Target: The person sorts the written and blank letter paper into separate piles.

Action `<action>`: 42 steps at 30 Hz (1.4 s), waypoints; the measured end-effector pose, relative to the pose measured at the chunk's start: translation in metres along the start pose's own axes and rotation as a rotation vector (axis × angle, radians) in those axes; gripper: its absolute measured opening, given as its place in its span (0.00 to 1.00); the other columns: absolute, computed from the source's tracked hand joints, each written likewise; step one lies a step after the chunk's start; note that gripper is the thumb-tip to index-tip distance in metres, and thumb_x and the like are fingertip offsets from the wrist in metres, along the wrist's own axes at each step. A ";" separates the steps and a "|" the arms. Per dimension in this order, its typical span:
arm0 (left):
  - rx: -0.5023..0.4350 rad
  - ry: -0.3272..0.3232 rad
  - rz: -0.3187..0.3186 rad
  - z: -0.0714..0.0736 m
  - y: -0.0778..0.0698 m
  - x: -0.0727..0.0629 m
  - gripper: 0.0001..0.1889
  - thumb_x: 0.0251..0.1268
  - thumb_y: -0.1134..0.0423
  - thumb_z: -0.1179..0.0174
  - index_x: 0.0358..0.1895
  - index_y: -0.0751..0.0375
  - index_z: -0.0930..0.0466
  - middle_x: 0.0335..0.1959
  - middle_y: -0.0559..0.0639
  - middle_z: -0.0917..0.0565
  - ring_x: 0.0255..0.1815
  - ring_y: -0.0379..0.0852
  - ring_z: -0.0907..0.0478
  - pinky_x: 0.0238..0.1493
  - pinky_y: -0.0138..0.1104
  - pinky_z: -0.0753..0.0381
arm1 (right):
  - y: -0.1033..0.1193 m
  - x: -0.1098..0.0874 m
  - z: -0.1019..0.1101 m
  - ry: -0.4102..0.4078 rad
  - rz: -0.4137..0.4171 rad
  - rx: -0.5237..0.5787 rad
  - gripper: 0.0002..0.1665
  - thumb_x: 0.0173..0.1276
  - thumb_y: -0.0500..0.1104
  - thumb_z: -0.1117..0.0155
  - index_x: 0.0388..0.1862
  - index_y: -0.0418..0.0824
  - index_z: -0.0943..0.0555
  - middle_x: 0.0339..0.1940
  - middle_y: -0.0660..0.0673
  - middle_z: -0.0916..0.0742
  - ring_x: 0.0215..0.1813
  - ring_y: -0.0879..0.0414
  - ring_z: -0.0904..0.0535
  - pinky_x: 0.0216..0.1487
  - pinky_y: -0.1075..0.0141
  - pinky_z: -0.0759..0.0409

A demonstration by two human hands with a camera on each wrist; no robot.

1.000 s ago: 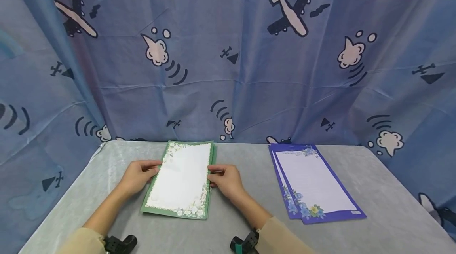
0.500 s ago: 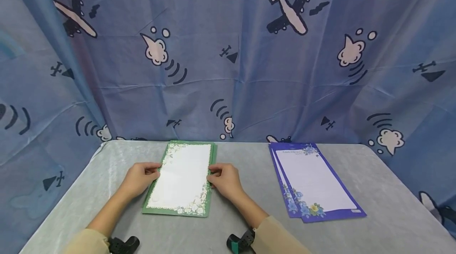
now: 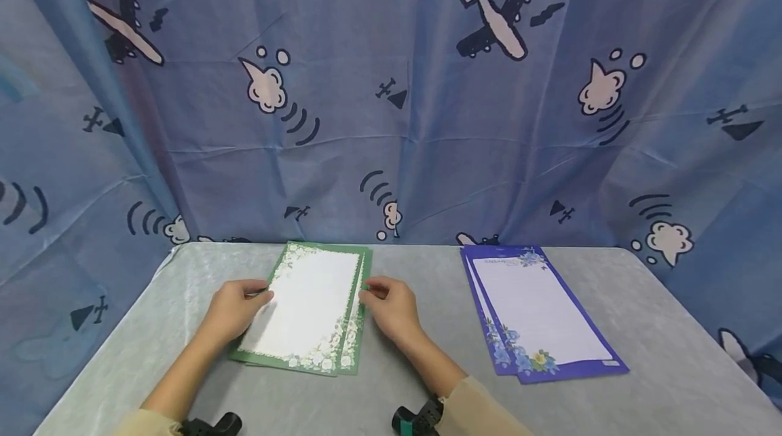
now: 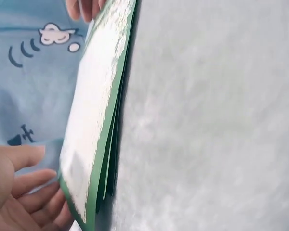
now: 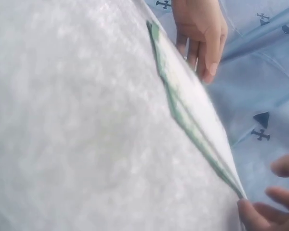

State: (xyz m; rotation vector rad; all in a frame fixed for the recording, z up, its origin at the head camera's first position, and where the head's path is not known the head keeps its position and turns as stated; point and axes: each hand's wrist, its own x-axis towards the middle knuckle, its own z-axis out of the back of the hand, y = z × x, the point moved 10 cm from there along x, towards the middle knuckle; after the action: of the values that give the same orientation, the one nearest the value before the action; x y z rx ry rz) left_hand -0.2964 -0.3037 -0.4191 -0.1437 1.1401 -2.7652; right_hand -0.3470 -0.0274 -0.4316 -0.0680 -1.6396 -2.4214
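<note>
A small stack of green-bordered letter paper (image 3: 308, 300), printed with white flowers, lies on the table in the head view. Its top sheet is skewed left, baring a strip of a lower sheet (image 3: 350, 341) at the right. At the left edge is my left hand (image 3: 235, 307); in the left wrist view its fingers (image 4: 41, 202) meet the paper's edge and the thumb stands off it. My right hand (image 3: 391, 307) is at the right edge, one fingertip (image 5: 245, 207) touching the paper in the right wrist view, thumb raised. The sheets stand slightly apart along their edges.
Purple-bordered letter paper (image 3: 544, 314) with blue flowers lies to the right on the grey table (image 3: 427, 266), two sheets overlapping. A blue curtain (image 3: 342, 117) with printed aeroplanes hangs behind the table. Black wrist devices (image 3: 418, 417) sit at both sleeves.
The top green sheet has slid and turned to the left, uncovering more of the sheet beneath at the right. My left hand moved slightly left; the right hand's fingers loosened from the edge.
</note>
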 end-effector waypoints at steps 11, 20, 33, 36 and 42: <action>-0.069 -0.032 0.049 -0.018 -0.013 -0.009 0.21 0.73 0.59 0.42 0.60 0.73 0.20 0.56 0.69 0.16 0.59 0.64 0.18 0.56 0.52 0.18 | -0.002 -0.006 -0.007 0.102 -0.020 0.080 0.23 0.70 0.42 0.35 0.60 0.32 0.19 0.60 0.34 0.15 0.66 0.40 0.19 0.61 0.53 0.18; -0.035 -0.084 0.010 -0.025 -0.016 -0.006 0.20 0.68 0.64 0.39 0.59 0.70 0.19 0.55 0.68 0.15 0.52 0.59 0.18 0.51 0.51 0.20 | -0.007 -0.004 -0.001 0.024 0.126 -0.012 0.18 0.62 0.36 0.30 0.52 0.35 0.14 0.52 0.38 0.11 0.58 0.45 0.16 0.54 0.62 0.17; -0.183 -0.126 0.078 -0.031 0.025 -0.008 0.22 0.66 0.63 0.34 0.63 0.60 0.19 0.57 0.64 0.15 0.57 0.57 0.18 0.54 0.41 0.20 | -0.011 -0.013 -0.015 0.055 0.196 0.028 0.17 0.59 0.30 0.29 0.48 0.32 0.14 0.59 0.33 0.15 0.60 0.39 0.17 0.50 0.65 0.13; -0.152 -0.142 0.077 -0.028 0.030 -0.007 0.22 0.65 0.62 0.33 0.62 0.59 0.18 0.56 0.62 0.14 0.55 0.54 0.18 0.49 0.33 0.21 | -0.012 -0.012 -0.018 0.069 0.177 0.048 0.17 0.59 0.31 0.28 0.48 0.32 0.14 0.60 0.33 0.16 0.60 0.39 0.17 0.51 0.65 0.14; -0.138 -0.150 0.089 -0.026 0.039 -0.010 0.22 0.64 0.61 0.31 0.61 0.57 0.18 0.55 0.59 0.13 0.51 0.49 0.18 0.43 0.28 0.22 | -0.012 -0.012 -0.024 0.101 0.146 0.083 0.18 0.61 0.35 0.28 0.51 0.32 0.15 0.60 0.33 0.16 0.61 0.40 0.17 0.53 0.64 0.15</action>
State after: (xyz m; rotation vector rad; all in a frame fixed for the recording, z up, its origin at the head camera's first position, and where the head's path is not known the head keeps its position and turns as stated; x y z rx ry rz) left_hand -0.2870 -0.3110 -0.4653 -0.3024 1.2640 -2.5502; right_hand -0.3363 -0.0430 -0.4535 -0.0500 -1.6283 -2.2109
